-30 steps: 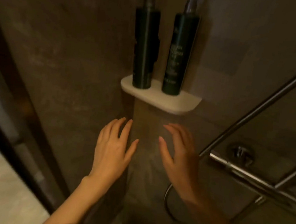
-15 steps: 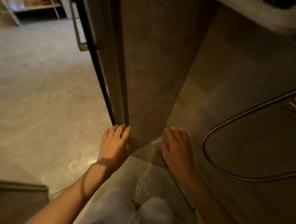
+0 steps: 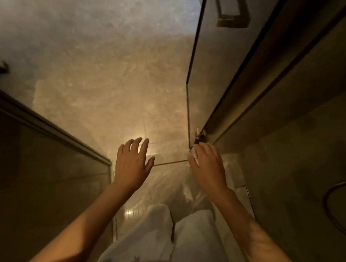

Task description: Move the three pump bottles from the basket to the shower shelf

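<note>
My left hand (image 3: 131, 165) is stretched out over the tiled floor, fingers spread, holding nothing. My right hand (image 3: 207, 166) is also empty with fingers apart, close to the lower edge of the glass shower door (image 3: 208, 74). No pump bottle, basket or shower shelf is in view; I am looking straight down at the floor and my own legs in light trousers (image 3: 163, 232).
The glass door with its handle (image 3: 233, 11) stands open at the upper right beside a dark wall (image 3: 305, 144). A glass panel and frame (image 3: 36, 159) fill the left. A shower hose loop (image 3: 335, 203) hangs at the right. The lit tiled floor (image 3: 102, 63) lies ahead.
My view has swung down and left, from the shelf with two dark bottles to the floor at the shower doorway. Both hands have stayed empty and outstretched.
</note>
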